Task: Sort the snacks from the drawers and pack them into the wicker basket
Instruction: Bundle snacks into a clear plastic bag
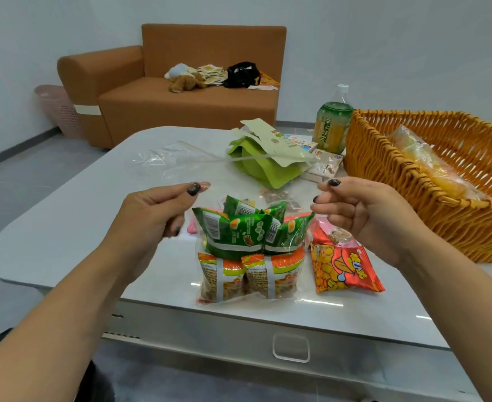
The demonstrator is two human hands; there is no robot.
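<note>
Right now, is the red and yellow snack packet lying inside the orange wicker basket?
No, the red and yellow snack packet lies flat on the white table, in front of the orange wicker basket and outside it.

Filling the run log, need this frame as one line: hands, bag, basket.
left hand: pinches bag top | right hand: pinches bag top | clear bag: on table, holds green and orange packets | wicker basket: right, some snacks inside

Wicker basket (407,181): right side cut off by frame edge; contents only partly seen behind near wall. Clear bag (250,274): top edge nearly invisible, so contact with the fingers (194,188) cannot be told. Small packets (279,195) behind green snack packs (239,230): mostly hidden, unreadable. Items on sofa (181,91): too small to identify.
</note>
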